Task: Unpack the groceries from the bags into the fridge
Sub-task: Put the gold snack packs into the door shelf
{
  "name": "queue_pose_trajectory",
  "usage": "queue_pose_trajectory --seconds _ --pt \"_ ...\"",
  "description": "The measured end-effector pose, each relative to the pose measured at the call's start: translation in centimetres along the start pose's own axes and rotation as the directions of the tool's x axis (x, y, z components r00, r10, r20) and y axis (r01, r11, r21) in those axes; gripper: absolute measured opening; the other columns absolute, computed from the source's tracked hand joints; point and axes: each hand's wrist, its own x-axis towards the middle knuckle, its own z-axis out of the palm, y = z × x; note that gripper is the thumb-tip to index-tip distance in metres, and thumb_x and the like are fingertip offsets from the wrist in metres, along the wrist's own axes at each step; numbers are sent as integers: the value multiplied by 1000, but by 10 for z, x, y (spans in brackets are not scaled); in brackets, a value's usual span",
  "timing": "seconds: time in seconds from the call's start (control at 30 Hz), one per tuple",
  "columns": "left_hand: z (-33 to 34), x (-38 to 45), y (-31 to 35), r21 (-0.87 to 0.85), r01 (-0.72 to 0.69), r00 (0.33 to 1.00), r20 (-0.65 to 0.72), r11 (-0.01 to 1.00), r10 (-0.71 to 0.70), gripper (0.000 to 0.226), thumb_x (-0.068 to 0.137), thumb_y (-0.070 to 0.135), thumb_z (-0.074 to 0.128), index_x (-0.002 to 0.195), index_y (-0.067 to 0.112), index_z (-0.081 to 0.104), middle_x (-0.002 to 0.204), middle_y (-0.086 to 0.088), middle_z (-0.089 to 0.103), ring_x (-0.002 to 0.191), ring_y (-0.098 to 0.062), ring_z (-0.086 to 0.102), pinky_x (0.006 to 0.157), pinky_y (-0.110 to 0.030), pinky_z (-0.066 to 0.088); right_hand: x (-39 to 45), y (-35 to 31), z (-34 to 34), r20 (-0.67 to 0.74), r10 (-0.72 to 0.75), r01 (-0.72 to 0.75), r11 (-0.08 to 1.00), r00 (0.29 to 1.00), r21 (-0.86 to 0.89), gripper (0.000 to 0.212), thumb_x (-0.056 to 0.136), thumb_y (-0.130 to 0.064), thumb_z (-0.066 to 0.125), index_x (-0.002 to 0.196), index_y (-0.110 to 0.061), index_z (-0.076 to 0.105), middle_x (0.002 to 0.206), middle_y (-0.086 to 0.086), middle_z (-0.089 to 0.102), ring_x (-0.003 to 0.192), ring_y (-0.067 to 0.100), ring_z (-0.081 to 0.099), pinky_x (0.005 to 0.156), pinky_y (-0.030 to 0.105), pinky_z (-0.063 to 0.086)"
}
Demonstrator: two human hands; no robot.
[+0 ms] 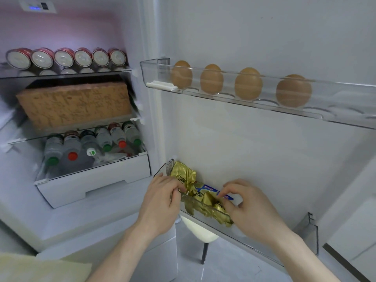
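The fridge stands open, its door swung to the right. Several crumpled gold foil packets (184, 177) and a blue-and-white packet (209, 189) lie in the clear lower door bin (254, 237). My left hand (162, 200) is at the bin's left end, fingers pinched on a gold packet at the rim. My right hand (248, 206) reaches over the bin's front wall, its fingertips on the gold packets and touching the blue packet. No grocery bag is clearly in view.
The upper door rack (156, 74) holds several brown eggs (248, 83). Inside, red cans (63, 58) fill the top shelf, a brown box (75, 104) the middle, bottles (89, 143) the drawer. A white stool (201, 233) stands beneath the door. A pale yellow surface (40, 269) is bottom left.
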Motion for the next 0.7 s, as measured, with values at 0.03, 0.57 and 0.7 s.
queue_pose_trajectory --seconds 0.03,0.57,0.7 --pt "0 -1 -1 0 -5 1000 7 1000 5 32 93 21 34 87 31 64 86 23 60 94 8 50 111 -35 35 -1 -1 0 -4 -3 3 1000 1000 4 13 95 -28 69 92 -40 72 113 -34 55 79 -10 59 74 15 44" --pt "-27 -18 -19 -66 -87 980 175 994 98 43 107 40 31 146 43 49 160 22 34 156 -1 10 129 -34 3 -12 -33 4 -82 -47 43 998 996 -45 22 91 -29 73 101 -48 71 119 -27 63 105 2 64 80 31 56" --pt "-55 -52 -26 -41 -36 995 87 999 39 47 105 27 45 150 41 43 164 23 25 157 -5 11 128 -31 3 -17 -48 1 -198 -180 180 984 964 -17 39 90 -15 75 117 -43 71 130 -25 63 115 3 64 89 17 51"
